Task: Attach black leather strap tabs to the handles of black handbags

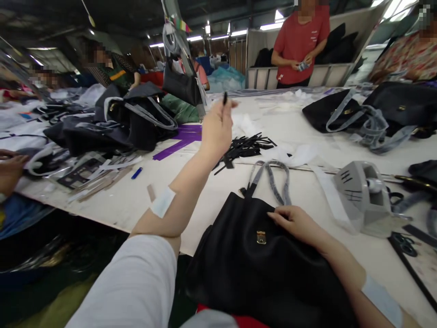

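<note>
A black handbag (pixel 235 255) with a gold clasp (pixel 261 237) leans at the table's front edge, close to my body. Its grey-wrapped handles (pixel 278 182) lie over the table behind it. My right hand (pixel 293 221) grips the bag's upper edge, fingers bent over it. Raised above the table, my left hand (pixel 218 130) is closed, and a small dark piece (pixel 225 98) pokes up between its fingers; its kind is too small to tell. Just beyond that hand lies a pile of thin black strips (pixel 252 146).
A grey tape dispenser (pixel 362 196) stands at right, with scissors (pixel 406 243) nearby. More black bags (pixel 136 114) fill the left; others (pixel 396 107) lie at far right. Purple strips (pixel 180 139) and a blue cutter (pixel 137 173) are on the table. A person in red (pixel 302 41) stands opposite.
</note>
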A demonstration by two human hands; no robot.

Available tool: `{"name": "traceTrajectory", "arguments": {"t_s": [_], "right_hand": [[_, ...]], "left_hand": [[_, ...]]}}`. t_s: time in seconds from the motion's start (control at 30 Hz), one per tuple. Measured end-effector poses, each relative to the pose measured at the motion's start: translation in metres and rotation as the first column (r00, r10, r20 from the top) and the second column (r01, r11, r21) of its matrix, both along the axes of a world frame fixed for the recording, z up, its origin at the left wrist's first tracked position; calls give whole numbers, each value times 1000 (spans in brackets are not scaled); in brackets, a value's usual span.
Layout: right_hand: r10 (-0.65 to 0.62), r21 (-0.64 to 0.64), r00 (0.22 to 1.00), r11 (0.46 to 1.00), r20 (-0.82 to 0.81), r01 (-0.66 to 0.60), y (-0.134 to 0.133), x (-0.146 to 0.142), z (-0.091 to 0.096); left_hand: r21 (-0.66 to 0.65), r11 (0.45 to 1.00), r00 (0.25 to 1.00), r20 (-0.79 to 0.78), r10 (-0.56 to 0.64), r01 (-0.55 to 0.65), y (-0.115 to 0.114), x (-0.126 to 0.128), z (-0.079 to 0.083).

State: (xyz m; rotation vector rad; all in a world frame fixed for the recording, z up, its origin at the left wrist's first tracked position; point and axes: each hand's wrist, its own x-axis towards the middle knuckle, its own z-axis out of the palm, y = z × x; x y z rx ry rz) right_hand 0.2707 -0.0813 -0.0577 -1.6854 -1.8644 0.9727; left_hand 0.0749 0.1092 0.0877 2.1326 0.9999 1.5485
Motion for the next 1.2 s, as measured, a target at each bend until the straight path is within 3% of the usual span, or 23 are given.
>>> {"name": "traceTrajectory", "arguments": {"t_s": [0.03, 0.07, 0.13, 0.17, 0.27, 0.37, 0.43, 0.53, 0.6, 0.63, 0.7, 0.8, 0.87, 0.93, 1.03, 1.13, 1.2], "right_hand": [[-55, -8, 996, 999, -72, 54, 0, 2, -1], [-121, -19, 979, 993, -164, 120, 1, 5, -2], [-238, -46, 891, 970, -386, 238, 1, 11, -4], [-268, -59, 825, 959, -498, 277, 1, 13, -5], [-260, -40, 684, 947, -682, 320, 0, 17, -4], [-292, 7, 704, 921, -647, 389, -3, 17, 2], [-317, 24, 721, 908, -616, 419, -4, 16, 4], [-327, 36, 730, 901, -600, 433, -5, 17, 5], [-355, 65, 768, 888, -533, 456, -5, 19, 5], [-387, 101, 806, 874, -448, 475, -5, 21, 5], [-465, 192, 874, 853, -137, 484, -7, 23, 5], [-459, 188, 797, 888, 392, 419, -10, 25, 5], [-379, 93, 748, 914, 545, 395, -10, 26, 2], [-327, 31, 758, 926, 565, 377, -7, 27, -3], [-318, 1, 836, 935, 447, 354, 1, 30, -11], [-385, 11, 909, 922, 160, 388, 7, 34, -17], [-422, 14, 899, 905, -115, 426, 8, 35, -18]], "left_hand": [[-136, 982, 985, -90, -146, 133, -23, 6, 5], [-295, 920, 933, -173, -316, 257, -47, 13, 4], [-555, 733, 777, -227, -588, 393, -88, 28, -10], [-634, 661, 719, -229, -656, 401, -103, 35, -23], [-800, 530, 716, -193, -671, 280, -127, 55, -70], [-890, 370, 751, -49, -658, 267, -132, 68, -106], [-904, 256, 732, 87, -675, 344, -133, 72, -114], [-922, 107, 735, 221, -641, 371, -135, 70, -110], [-939, 55, 787, 250, -565, 338, -137, 68, -102], [-942, 59, 827, 259, -499, 330, -138, 67, -99], [-934, 130, 903, 276, -330, 333, -138, 68, -95], [-908, 245, 938, 308, -156, 339, -136, 74, -97], [-903, 275, 943, 302, -138, 329, -132, 82, -104], [-901, 307, 951, 278, -134, 307, -129, 90, -113], [-891, 362, 961, 241, -136, 275, -125, 98, -129], [-887, 394, 969, 200, -142, 241, -122, 98, -143], [-887, 414, 977, 160, -139, 204, -121, 94, -149]]}}
